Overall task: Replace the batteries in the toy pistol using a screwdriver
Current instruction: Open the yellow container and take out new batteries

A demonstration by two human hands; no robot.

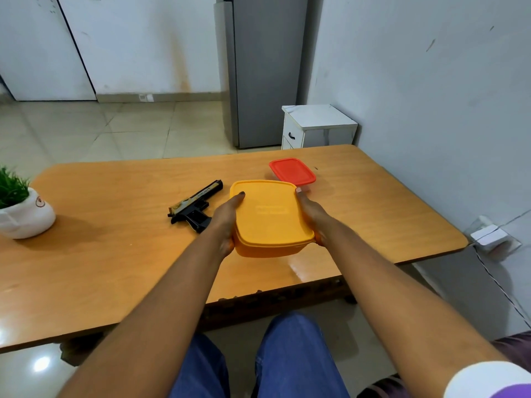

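Taking the yellow box (271,218) as the landmark, it sits in the middle of the wooden surface (115,254) with its lid on. Far to its left, at the surface's left edge, stands a white pot (27,216) with a green plant (11,186); the pot carries a small round mark whose writing is too small to read. Just left of the box lies the toy pistol (194,206) on its side, black with a gold-toned slide, muzzle pointing away and to the right, grip toward the person. A line of printing runs along the slide but cannot be read.

The left hand (227,218) grips the box's left side, fingers curled under the rim and thumb lying on the lid. The lid bears embossed lettering near its centre, too faint to make out. The right hand (311,215) clasps the box's right side, its thumb up along the lid's edge. Whether the box rests on the surface or is lifted off it, I cannot tell.

Just behind the box's far right corner sits a smaller container with a red lid (292,171). Beyond that, on the floor, stands a white cabinet (317,126).
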